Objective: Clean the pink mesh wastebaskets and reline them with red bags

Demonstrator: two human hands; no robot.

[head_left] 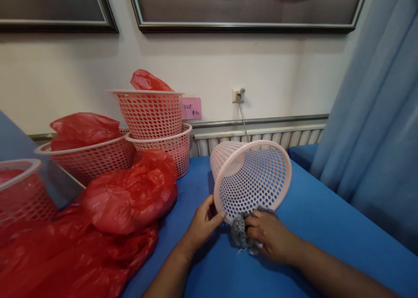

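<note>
A pink perforated plastic wastebasket (225, 156) lies tilted on its side on the blue surface, its round mouth facing me. My left hand (204, 224) grips the lower left of the rim, thumb on the near side and fingers behind it. In my right hand (269, 235) is a bunched grey cloth (239, 230), pressed against the bottom of the rim. Part of the cloth is hidden under the right hand's fingers. The basket's inside shows no contents.
Several pink baskets with red plastic bags, including a stacked basket (150, 113), stand at left. Loose red bags (130, 198) spread over the blue surface (326, 228). A radiator (281, 137), wall socket (237, 96) and blue curtain (375, 137) lie beyond.
</note>
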